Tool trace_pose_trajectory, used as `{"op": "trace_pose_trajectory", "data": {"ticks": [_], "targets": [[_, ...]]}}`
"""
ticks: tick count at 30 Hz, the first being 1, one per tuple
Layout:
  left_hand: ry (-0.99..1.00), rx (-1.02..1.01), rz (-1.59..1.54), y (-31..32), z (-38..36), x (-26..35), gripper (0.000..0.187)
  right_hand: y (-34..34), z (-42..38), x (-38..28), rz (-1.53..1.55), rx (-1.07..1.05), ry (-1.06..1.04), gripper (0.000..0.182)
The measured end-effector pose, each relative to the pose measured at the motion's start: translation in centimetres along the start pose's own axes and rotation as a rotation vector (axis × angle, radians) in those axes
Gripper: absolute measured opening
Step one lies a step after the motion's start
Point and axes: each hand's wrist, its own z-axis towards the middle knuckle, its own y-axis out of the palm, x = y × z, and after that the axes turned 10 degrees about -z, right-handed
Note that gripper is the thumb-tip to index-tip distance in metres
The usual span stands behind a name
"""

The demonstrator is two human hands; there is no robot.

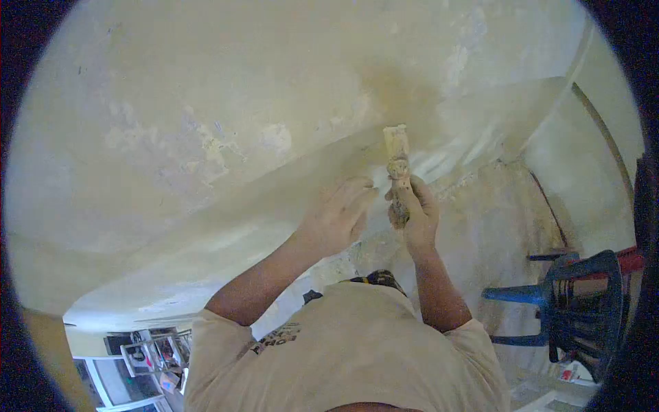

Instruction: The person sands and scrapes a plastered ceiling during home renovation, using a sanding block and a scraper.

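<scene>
My right hand (420, 209) is wrapped around the dark, stained handle of a scraper (396, 144). Its narrow flat blade points up toward the wall and is coated in cream-coloured material, thickest around the neck. To the left of the tool, my left hand (336, 213) is raised with its fingers loosely bent and apart, holding nothing; its fingertips are close to the scraper's neck. Behind both hands is a cream wall (274, 82) with patchy, flaking paint and a brownish stain above the blade.
Stacked dark plastic chairs (587, 295) stand at the right, with a blue part (515, 295) sticking out toward me. At the lower left are a cluttered metal rack (154, 353) and a window (123, 381). The worn floor (494, 226) shows beyond my right arm.
</scene>
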Motion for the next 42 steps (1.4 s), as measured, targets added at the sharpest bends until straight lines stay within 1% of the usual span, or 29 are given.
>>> {"op": "trace_pose_trajectory", "data": {"ticks": [1,2,3,4,6,7,8,9,10,11,13,15,16,18,19,21,22,24,28,32,35,37,39,40,42], "targets": [[0.082,-0.038,0.021,0.1,0.1,-0.4,0.032,0.4,-0.1,-0.2,-0.001,-0.003,-0.002,0.032],[0.165,-0.076,0.041,0.3,0.4,-0.4,0.034,0.7,-0.2,-0.8,0.018,0.043,-0.053,0.034],[0.171,-0.073,0.04,0.2,0.5,-0.3,0.034,0.9,-0.3,-1.3,0.038,0.091,-0.105,0.038],[0.155,-0.05,0.029,0.2,0.5,-0.1,0.034,1.0,-0.1,-1.9,0.037,0.099,-0.109,0.038],[0.145,-0.041,0.002,0.2,0.0,0.2,0.033,0.9,1.1,-2.9,-0.026,0.104,-0.081,0.044],[0.089,-0.022,-0.023,0.3,-0.7,0.3,0.033,0.7,1.7,-2.8,-0.028,0.12,-0.074,0.044],[0.034,0.004,-0.046,0.4,-1.3,0.2,0.033,0.3,2.7,-2.6,0.007,0.108,-0.072,0.045],[0.041,0.006,-0.052,0.9,-2.3,0.1,0.033,-0.4,3.5,-2.2,0.042,0.091,-0.076,0.045],[-0.061,0.029,-0.072,1.0,-3.8,-0.2,0.033,-0.6,3.6,-1.9,0.037,0.095,-0.081,0.045],[-0.167,0.05,-0.09,1.0,-5.7,-0.3,0.033,-0.6,3.4,-1.6,0.037,0.087,-0.048,0.042],[-0.27,0.148,-0.017,1.0,-9.4,-0.8,0.027,-0.4,3.2,-1.4,0.035,0.071,-0.006,0.038],[-0.461,0.16,0.071,0.2,-13.6,-0.7,0.026,-0.1,3.9,-1.8,0.061,0.135,-0.003,0.038],[-0.475,0.159,0.077,-0.2,-15.8,0.1,0.026,-0.1,3.7,-2.1,0.062,0.126,0.009,0.038],[-0.658,0.329,0.094,-0.8,-19.1,1.6,0.025,0.1,3.6,-3.0,0.174,0.1,0.0,0.038],[-0.662,0.328,0.096,-1.2,-20.6,2.4,0.025,0.4,3.4,-3.0,0.175,0.099,0.004,0.038],[-0.778,0.368,0.12,-1.4,-22.9,3.8,0.023,0.9,3.2,-3.0,0.174,0.164,-0.013,0.037],[-0.778,0.366,0.121,-1.2,-23.3,4.5,0.023,0.7,3.5,-3.1,0.175,0.165,-0.011,0.037],[-0.881,0.353,0.116,-0.9,-23.4,5.9,0.023,0.8,4.2,-3.1,0.139,0.165,0.021,0.036],[-0.86,0.298,0.081,-0.9,-23.4,6.9,0.024,1.2,4.2,-3.3,0.129,0.196,-0.009,0.035],[-0.827,0.324,0.08,-1.4,-23.6,4.4,0.023,0.4,4.2,-3.4,0.119,0.187,-0.013,0.036],[-0.859,0.331,0.081,-2.5,-22.7,2.7,0.023,-0.1,4.3,-3.1,0.13,0.206,0.022,0.037],[-0.797,0.347,0.063,-3.5,-21.9,1.6,0.024,0.4,4.0,-3.5,0.156,0.225,0.044,0.037],[-0.79,0.306,0.051,-3.7,-21.1,0.9,0.026,0.5,3.5,-3.6,0.128,0.247,-0.009,0.038],[-0.751,0.261,0.038,-3.6,-20.9,0.7,0.027,0.6,3.4,-3.7,0.126,0.26,0.003,0.038],[-0.686,0.189,-0.002,-3.3,-19.9,0.5,0.028,0.9,3.6,-3.8,0.142,0.281,-0.055,0.039]]}}
